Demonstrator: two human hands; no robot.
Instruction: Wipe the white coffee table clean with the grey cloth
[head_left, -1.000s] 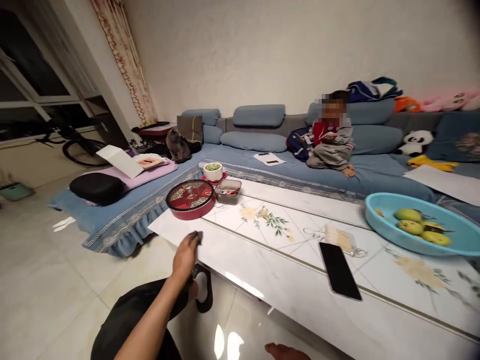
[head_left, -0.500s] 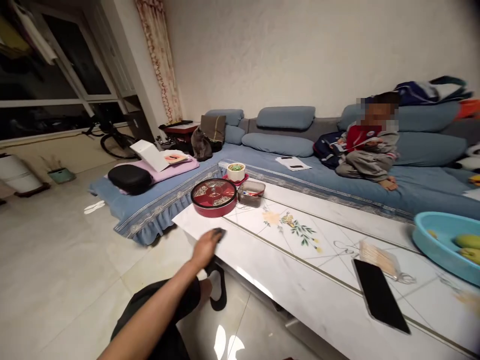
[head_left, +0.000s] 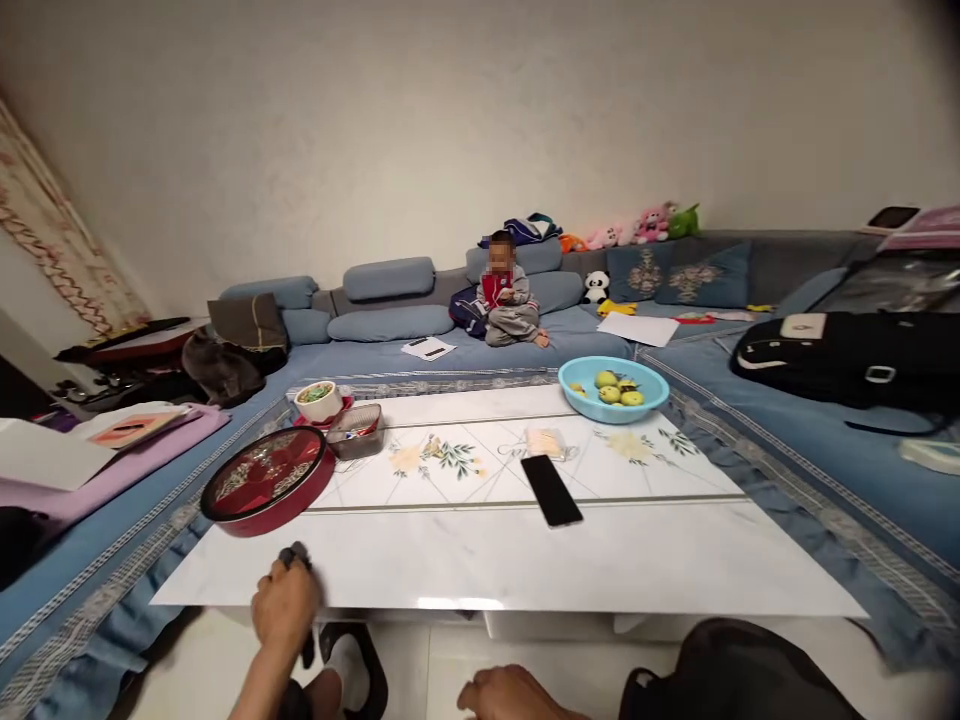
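My left hand [head_left: 283, 604] is closed around a small dark object [head_left: 294, 554] at the front left edge of the white table [head_left: 465, 550]. A dark part of it shows below the fist; its kind I cannot make out. My right hand [head_left: 511, 694] is low at the bottom edge of the view, in front of the table, fingers curled and no object visible in it. Just beyond my left hand stands a round red snack box [head_left: 274, 500] with a clear, black-rimmed lid. A black phone [head_left: 551, 490] lies near the table's middle.
A bag of toothpicks [head_left: 545, 443] lies behind the phone. A blue basin [head_left: 613, 408] of yellow-green fruit stands far right, a clear brownish container [head_left: 355, 440] and white bowl [head_left: 319, 402] far left. A person [head_left: 510, 300] sits on the sofa [head_left: 360, 358]; a black bag [head_left: 840, 355] is at right.
The view has swung to the right, bringing in the whole table, the soft toys and the black bag. My right hand has come into sight. My left hand still grips the dark object.
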